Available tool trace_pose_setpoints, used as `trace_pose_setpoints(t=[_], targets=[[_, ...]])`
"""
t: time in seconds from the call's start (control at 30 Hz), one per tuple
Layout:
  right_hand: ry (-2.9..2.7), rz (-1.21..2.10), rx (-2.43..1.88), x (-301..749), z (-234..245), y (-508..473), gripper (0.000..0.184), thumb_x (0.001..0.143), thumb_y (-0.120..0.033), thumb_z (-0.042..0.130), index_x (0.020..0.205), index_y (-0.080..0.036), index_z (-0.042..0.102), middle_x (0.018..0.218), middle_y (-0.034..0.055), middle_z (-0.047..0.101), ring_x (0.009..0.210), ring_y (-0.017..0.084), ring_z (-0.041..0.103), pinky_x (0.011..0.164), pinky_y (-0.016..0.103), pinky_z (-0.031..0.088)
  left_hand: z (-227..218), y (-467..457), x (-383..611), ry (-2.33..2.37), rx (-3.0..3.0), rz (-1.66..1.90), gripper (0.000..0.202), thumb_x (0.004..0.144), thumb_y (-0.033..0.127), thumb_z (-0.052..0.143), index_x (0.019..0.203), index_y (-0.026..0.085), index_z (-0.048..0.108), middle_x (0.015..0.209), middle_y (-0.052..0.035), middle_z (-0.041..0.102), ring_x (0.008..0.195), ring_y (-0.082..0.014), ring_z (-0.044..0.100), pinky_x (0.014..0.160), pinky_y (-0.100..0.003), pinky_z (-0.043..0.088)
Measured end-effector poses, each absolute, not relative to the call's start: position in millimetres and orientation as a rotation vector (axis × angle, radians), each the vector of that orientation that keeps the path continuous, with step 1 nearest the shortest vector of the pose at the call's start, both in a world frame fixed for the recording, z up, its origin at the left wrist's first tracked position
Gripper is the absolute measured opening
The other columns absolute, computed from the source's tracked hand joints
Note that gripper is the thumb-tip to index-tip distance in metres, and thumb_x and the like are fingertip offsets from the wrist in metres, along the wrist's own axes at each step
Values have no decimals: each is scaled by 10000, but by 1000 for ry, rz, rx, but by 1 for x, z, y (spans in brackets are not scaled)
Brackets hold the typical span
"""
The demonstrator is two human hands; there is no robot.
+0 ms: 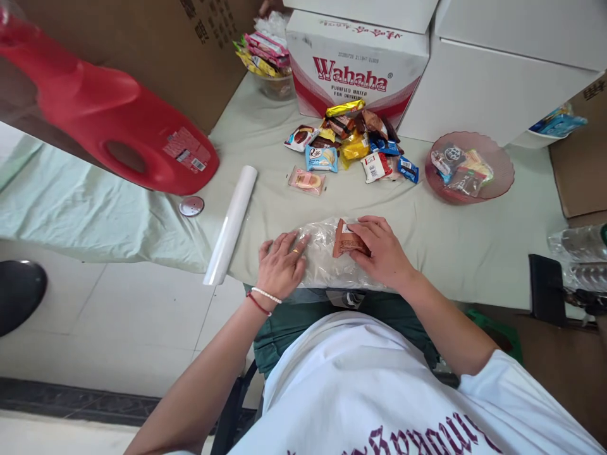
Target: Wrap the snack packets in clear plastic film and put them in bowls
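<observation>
My right hand (382, 251) is closed on a brown snack packet (345, 240), held over a clear plastic bag (322, 262) at the table's front edge. The bag lies flat under the packet. My left hand (283, 260) rests on the bag's left end, fingers stretched out. Beyond the hands, a pink snack packet (307, 181) lies by itself. Behind it sits a pile of wrapped snacks, among them a light-blue packet (321, 158), a yellow packet (355, 146) and a white-and-red packet (376, 167).
A white plastic roll (231, 224) and a round metal lid (191, 206) lie to the left, near a large red bottle (123, 120). At right stands a pink bowl (497, 180) with several packets. A Wahaha carton (355, 63) and a snack-filled tub (275, 87) stand at the back.
</observation>
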State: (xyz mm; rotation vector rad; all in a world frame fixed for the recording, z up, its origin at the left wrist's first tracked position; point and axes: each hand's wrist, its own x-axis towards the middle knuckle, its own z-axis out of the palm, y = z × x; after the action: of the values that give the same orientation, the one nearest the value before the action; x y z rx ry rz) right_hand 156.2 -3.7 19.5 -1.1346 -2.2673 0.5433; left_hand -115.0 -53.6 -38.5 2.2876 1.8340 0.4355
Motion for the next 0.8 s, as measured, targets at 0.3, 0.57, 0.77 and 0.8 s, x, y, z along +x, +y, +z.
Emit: trace_pose_setpoints(t=[0.3, 0.57, 0.77, 0.8], targets=[[-2313, 700, -1048, 197, -2, -25, 460, 924, -257, 652, 1380, -230, 598, 1209, 121, 694, 1220, 333, 566, 991, 560, 529, -35, -9, -113, 1912, 2187, 281, 558, 1024, 414, 418, 1568, 308, 488, 1089, -124, 590, 994, -307, 563, 859, -455, 485], [-2521, 627, -1043, 158, 17, -1, 436, 942, -239, 652, 1375, -185, 633, 1247, 161, 686, 1265, 341, 509, 1060, 543, 471, -33, -12, -115, 1878, 2302, 189, 757, 920, 459, 582, 1625, 267, 386, 1120, -126, 579, 1010, -315, 563, 838, -431, 496], [-2636, 526, -1237, 117, -13, 6, 537, 939, -255, 686, 1457, -159, 580, 1391, 196, 622, 1349, 376, 482, 1147, 591, 391, -41, -12, -118, 1893, 2219, 361, 713, 970, 503, 543, 1620, 248, 400, 1086, -116, 574, 1016, -295, 577, 895, -427, 512], [-2621, 532, -1240, 119, -17, 4, 565, 946, -287, 687, 1480, -154, 557, 1460, 207, 575, 1379, 383, 465, 1166, 606, 375, -43, -11, -120, 1886, 2169, 424, 683, 988, 496, 516, 1613, 242, 414, 1080, -110, 570, 1014, -281, 582, 916, -425, 516]])
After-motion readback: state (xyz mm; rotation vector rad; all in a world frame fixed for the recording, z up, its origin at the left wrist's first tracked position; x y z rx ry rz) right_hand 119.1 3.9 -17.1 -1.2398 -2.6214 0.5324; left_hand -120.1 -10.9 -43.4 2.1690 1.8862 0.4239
